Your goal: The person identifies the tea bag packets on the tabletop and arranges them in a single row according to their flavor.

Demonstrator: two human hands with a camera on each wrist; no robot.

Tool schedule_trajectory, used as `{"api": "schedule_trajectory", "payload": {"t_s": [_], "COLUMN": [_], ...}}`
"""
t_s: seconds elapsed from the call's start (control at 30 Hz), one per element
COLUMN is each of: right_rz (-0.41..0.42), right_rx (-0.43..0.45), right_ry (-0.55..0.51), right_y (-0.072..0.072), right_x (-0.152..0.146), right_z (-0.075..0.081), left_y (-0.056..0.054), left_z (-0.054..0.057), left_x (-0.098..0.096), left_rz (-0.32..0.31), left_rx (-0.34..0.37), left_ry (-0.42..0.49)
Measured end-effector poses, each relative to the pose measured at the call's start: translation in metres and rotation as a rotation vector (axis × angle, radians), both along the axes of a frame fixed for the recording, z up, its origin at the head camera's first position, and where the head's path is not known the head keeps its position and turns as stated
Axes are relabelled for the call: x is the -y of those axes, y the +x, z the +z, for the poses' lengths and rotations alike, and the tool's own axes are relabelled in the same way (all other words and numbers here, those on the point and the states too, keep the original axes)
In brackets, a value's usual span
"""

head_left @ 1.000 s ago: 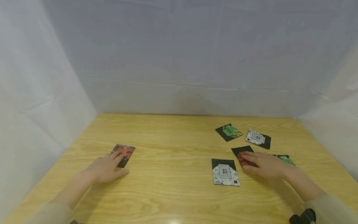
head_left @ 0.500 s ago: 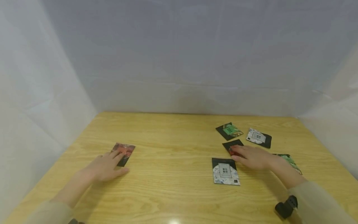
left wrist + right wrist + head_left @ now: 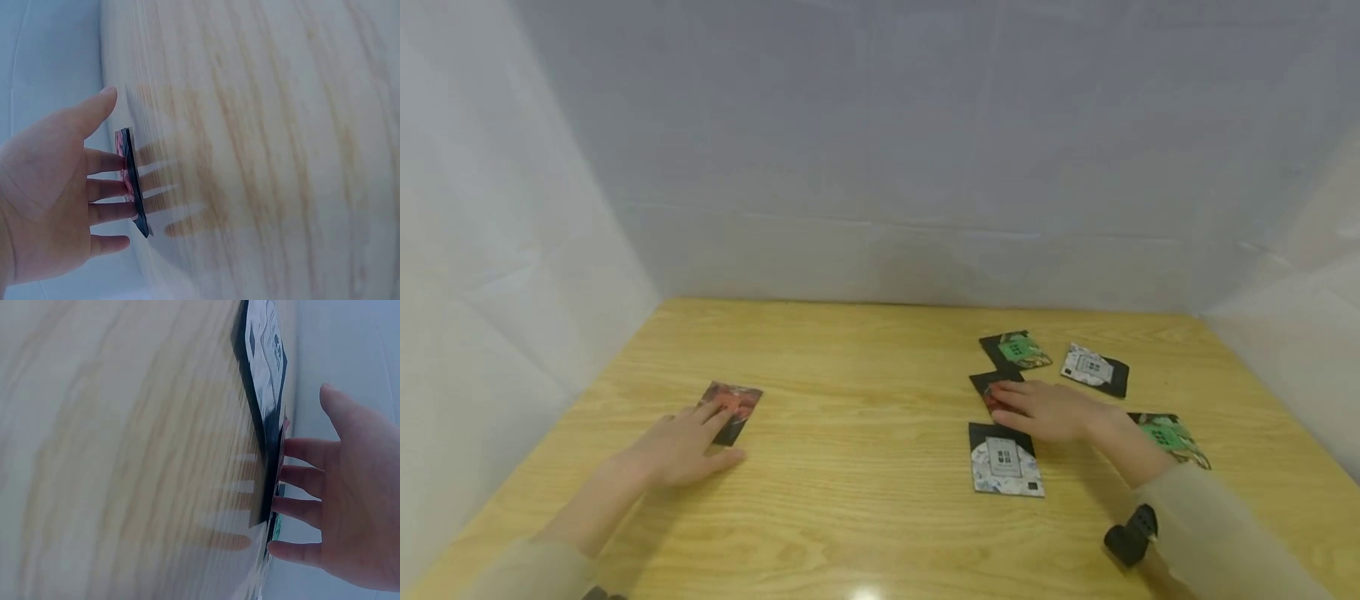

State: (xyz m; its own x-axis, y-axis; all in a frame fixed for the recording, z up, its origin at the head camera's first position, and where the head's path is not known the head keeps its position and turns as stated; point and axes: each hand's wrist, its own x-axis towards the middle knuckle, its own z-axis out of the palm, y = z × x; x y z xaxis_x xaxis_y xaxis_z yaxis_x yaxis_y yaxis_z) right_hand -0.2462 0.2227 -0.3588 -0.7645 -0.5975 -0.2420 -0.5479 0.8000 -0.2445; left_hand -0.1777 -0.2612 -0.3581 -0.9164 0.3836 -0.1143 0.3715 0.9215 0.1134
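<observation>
My left hand lies with straight fingers on a red and black sachet at the left of the table. In the left wrist view the fingertips press on that flat sachet, thumb held apart. My right hand rests its straight fingers on a second red and black sachet, partly hidden beneath them. Just in front of it lies a white and black sachet, close below the fingers. The right wrist view shows this white sachet beside the fingertips.
Behind the right hand lie a green and black sachet and another white and black sachet. One more green sachet lies beside the right forearm. Pale cloth walls enclose the wooden table at the back and sides.
My right hand has slid the red sachet leftward and slightly back, between the green and white sachets. The green sachet by the forearm shows more now. The left hand has stayed still.
</observation>
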Motion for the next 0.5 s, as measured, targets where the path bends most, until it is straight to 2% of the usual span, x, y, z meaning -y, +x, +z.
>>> {"api": "schedule_trajectory", "payload": {"t_s": [0.3,0.5], "right_rz": [0.041,0.05], "right_rx": [-0.066,-0.082], "right_ry": [0.089,0.144], "right_y": [-0.008,-0.004], "right_x": [0.029,0.06], "right_z": [-0.009,-0.007], "left_y": [0.0,0.001], "left_z": [0.003,0.002], "left_x": [-0.001,-0.001], "left_rz": [-0.006,-0.006], "left_rx": [-0.007,-0.014], "left_ry": [-0.016,-0.015]}}
